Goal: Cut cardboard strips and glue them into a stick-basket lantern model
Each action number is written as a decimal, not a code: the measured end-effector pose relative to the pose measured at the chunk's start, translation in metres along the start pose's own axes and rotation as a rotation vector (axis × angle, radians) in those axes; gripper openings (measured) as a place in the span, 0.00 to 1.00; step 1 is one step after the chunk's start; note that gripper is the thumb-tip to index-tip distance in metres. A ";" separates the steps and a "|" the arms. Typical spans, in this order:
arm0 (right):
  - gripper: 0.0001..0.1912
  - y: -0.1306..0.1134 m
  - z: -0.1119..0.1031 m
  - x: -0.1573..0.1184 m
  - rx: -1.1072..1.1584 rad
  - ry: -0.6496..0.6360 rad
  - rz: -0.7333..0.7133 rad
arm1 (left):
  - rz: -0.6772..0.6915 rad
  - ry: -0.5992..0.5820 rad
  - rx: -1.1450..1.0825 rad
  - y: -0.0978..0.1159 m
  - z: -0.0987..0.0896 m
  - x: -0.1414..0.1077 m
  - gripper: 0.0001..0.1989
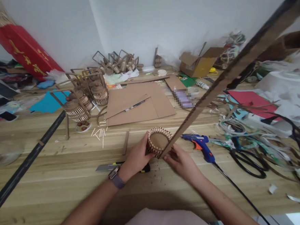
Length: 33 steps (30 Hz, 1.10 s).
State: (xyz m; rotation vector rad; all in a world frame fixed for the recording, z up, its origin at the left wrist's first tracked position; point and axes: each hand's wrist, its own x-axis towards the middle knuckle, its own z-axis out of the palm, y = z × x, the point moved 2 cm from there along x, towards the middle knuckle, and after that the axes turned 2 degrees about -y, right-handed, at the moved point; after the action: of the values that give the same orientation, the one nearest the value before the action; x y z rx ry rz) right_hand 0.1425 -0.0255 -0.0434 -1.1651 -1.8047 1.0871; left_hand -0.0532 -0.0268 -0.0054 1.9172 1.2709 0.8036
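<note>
Both hands are at a small round basket [160,141] with a pale and brown striped rim, near the middle of the table. My left hand [139,154] wraps round its left side, fingers closed on it. At its right side my right hand [179,160] pinches the lower end of a long brown strip [203,102] against the basket wall. The strip rises to the upper right, past the top edge of the view. Beneath my left wrist lies a utility knife [107,167], partly hidden. A blue glue gun [203,144] rests to the right of my right hand.
Finished-looking striped baskets [75,111] stand at the back left. Behind the hands lies a cardboard sheet [139,106] with a pen. Black-handled scissors [248,164] and tangled strips are at the right. A dark bar [27,165] crosses the left side. An open box [200,62] stands behind.
</note>
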 end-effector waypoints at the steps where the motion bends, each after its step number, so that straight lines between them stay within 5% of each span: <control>1: 0.24 0.000 -0.001 -0.001 -0.005 0.002 0.000 | -0.006 -0.014 -0.011 0.000 -0.004 -0.001 0.44; 6: 0.24 0.005 -0.021 -0.011 -0.052 0.059 0.043 | -0.014 0.076 0.034 0.016 -0.043 -0.003 0.31; 9: 0.23 0.006 -0.035 -0.013 -0.075 0.113 0.060 | 0.113 -0.043 -0.268 0.038 -0.055 0.003 0.26; 13: 0.21 -0.005 -0.046 -0.010 -0.102 0.152 0.030 | 0.138 -0.303 -0.617 0.063 -0.038 0.016 0.29; 16: 0.18 -0.023 -0.049 -0.007 -0.144 0.162 -0.033 | 0.125 -0.396 -0.590 0.074 -0.022 0.022 0.26; 21: 0.16 -0.045 -0.055 -0.006 -0.249 0.119 -0.110 | 0.205 -0.378 -0.328 0.082 -0.017 0.022 0.19; 33: 0.20 -0.068 -0.077 0.004 -0.047 0.057 -0.039 | 0.242 -0.390 -0.340 0.077 -0.021 0.021 0.19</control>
State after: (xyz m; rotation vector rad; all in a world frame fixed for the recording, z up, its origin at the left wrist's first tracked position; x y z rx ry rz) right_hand 0.1866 -0.0178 0.0488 -1.1721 -1.8099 0.9842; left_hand -0.0237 -0.0244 0.0715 1.8492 0.6335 0.6688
